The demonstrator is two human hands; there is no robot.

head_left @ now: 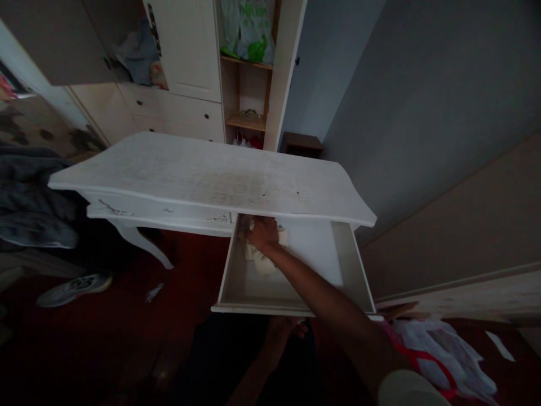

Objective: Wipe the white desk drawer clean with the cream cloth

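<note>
A drawer (316,254) is pulled out of a white desk (177,163), toward me. Inside it, at the back left corner, my right hand (264,234) presses a cream cloth (265,265) against the drawer's bottom and left side. The fingers are bent over the cloth, and part of it spreads out below the wrist. My left hand (284,331) is low, just under the drawer's front edge, with its fingers curled. Deep shadow hides whether it holds anything.
Grey smudges mark the desk top. Behind stands a white wardrobe (190,51) with open doors and a plastic bag (253,34) on a shelf. A sneaker (74,289) lies on the dark red floor at left; a white bag with red straps (439,349) lies at right.
</note>
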